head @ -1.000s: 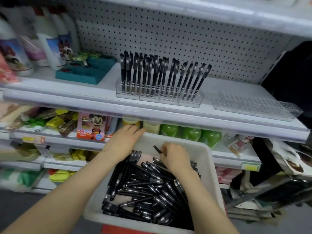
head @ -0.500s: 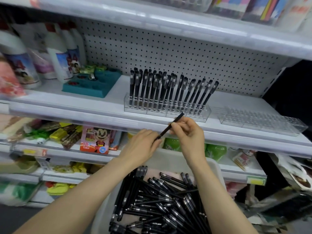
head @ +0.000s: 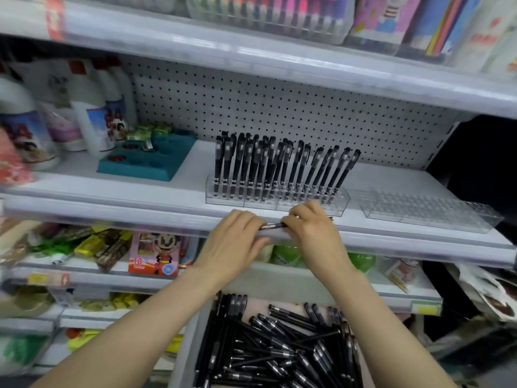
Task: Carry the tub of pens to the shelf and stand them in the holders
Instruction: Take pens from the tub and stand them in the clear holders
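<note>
Pen (head: 272, 226) direction is what your next move turns on. It lies level, running left to right, just in front of and slightly below the full holder (head: 223, 198), along the front edge of the shelf (head: 112, 191).

Your left hand (head: 237, 242) curls its fingers over the pen's left end. Your right hand (head: 310, 233) pinches the right part with bent fingers. Both hands are closed on this one pen, and only a short stretch of barrel shows between them. You can't tell from here which end is the cap and which the tip.

The standing pens (head: 260, 163) in the full holder rise from slots that open upward, and those toward its right end lean right. So your pen probably has to swing from level to near upright before it can drop in.

Your right hand sits directly in front of the full holder's right half and is the nearer one, so it looks better placed to make the turn once your left hand lets go. Whether a slot there is free is hard to judge through the clear plastic.

The empty holder (head: 428, 211) stands to the right of the full holder, apart from it. The tub (head: 279, 278) sits below and in front of the full holder, with loose pens (head: 279, 345) heaped crosswise inside.
</note>
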Available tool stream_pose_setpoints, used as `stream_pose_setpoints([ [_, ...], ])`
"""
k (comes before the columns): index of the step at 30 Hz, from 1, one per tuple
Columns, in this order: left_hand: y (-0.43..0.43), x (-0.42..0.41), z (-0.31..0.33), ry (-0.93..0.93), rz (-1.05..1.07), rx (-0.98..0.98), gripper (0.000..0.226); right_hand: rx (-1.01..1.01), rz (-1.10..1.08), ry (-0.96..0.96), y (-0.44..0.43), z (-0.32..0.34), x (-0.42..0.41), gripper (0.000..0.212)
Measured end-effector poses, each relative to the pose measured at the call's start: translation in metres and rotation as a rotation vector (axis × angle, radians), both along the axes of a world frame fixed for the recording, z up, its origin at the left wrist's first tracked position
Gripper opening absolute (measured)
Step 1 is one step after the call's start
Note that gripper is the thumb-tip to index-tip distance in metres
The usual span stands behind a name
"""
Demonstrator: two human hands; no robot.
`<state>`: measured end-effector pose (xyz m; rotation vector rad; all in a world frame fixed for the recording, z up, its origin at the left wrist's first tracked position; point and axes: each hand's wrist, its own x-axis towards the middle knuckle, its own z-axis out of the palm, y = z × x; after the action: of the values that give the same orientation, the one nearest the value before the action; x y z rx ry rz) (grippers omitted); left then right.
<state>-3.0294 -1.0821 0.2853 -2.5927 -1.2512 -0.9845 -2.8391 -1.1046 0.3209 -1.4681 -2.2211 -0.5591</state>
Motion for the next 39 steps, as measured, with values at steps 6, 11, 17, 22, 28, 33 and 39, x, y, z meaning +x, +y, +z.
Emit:
stream_pose_setpoints([
  [6,0.023,-0.021,0.013,-0.032,0.157,0.096,0.051,0.022,-0.101,0.653,0.018,0.062,0.013,0.012],
  [11,0.034,-0.025,0.014,0.051,0.196,0.104,0.060,-0.036,-0.107,0.939,0.047,0.083,-0.007,0.010],
  [17,0.036,-0.024,0.013,0.060,0.205,0.095,0.058,-0.097,-0.154,0.825,0.068,0.070,-0.023,0.021],
  [22,0.037,-0.024,0.011,0.057,0.198,0.097,0.058,-0.185,-0.188,0.762,0.073,0.051,-0.027,0.022],
  [28,0.036,-0.024,0.011,0.042,0.193,0.092,0.057,-0.180,-0.190,0.784,0.074,0.046,-0.026,0.021],
  [33,0.019,-0.025,0.006,0.005,0.177,0.051,0.059,-0.180,-0.166,0.839,0.053,0.044,-0.019,0.027],
  [39,-0.023,-0.038,-0.032,-0.058,0.185,-0.055,0.039,-0.259,-0.058,0.723,-0.020,-0.022,-0.012,0.012],
])
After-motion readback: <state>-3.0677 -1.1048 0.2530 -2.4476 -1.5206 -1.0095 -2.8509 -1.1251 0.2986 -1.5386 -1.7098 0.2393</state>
